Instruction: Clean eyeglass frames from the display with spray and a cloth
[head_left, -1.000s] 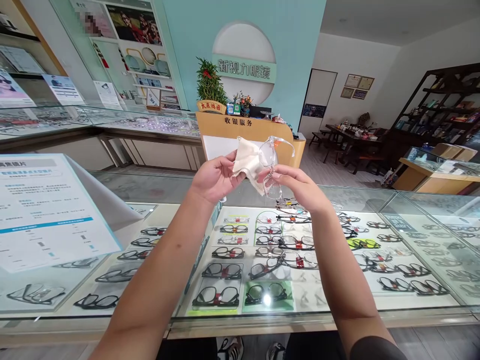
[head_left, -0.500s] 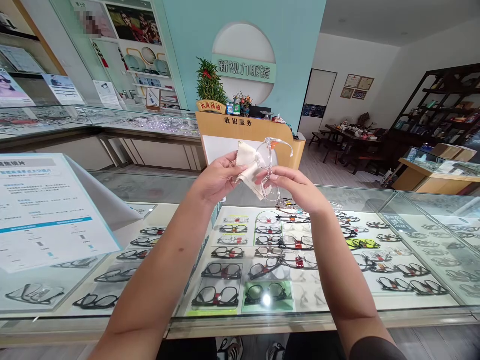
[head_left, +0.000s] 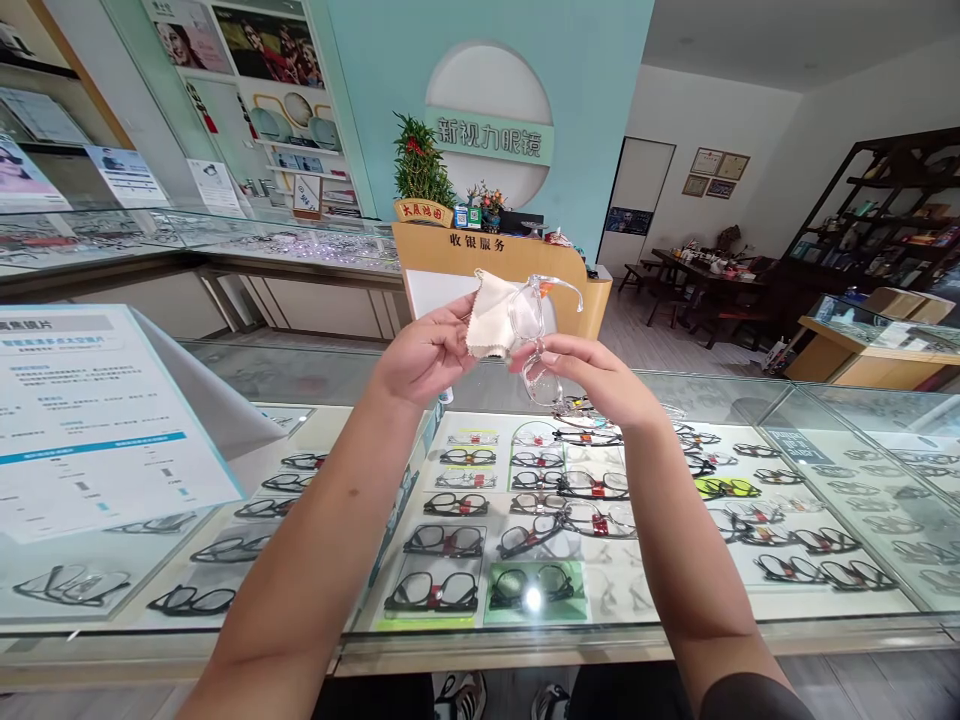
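My left hand (head_left: pixel 429 352) pinches a cream cleaning cloth with a zigzag edge (head_left: pixel 489 318). The cloth lies against the upper lens of a pair of clear-framed eyeglasses (head_left: pixel 541 385). My right hand (head_left: pixel 596 375) grips these eyeglasses near the bridge, with the frame turned on end and one temple pointing right at the top. An orange tag shows by the upper hinge. Both hands are held in the air above the glass counter; some left fingertips are hidden behind the cloth.
Below my hands runs a glass display counter (head_left: pixel 420 632) with rows of eyeglasses inside. A white printed stand (head_left: pixel 90 420) is on the counter at the left. Farther off are a wooden cashier desk (head_left: pixel 491 262), a plant (head_left: pixel 421 165) and a dark table (head_left: pixel 701 268).
The cloth has shifted up to the upper lens, and its lower corner no longer hangs over the lower lens. My left hand has turned slightly; my right hand stays nearly still.
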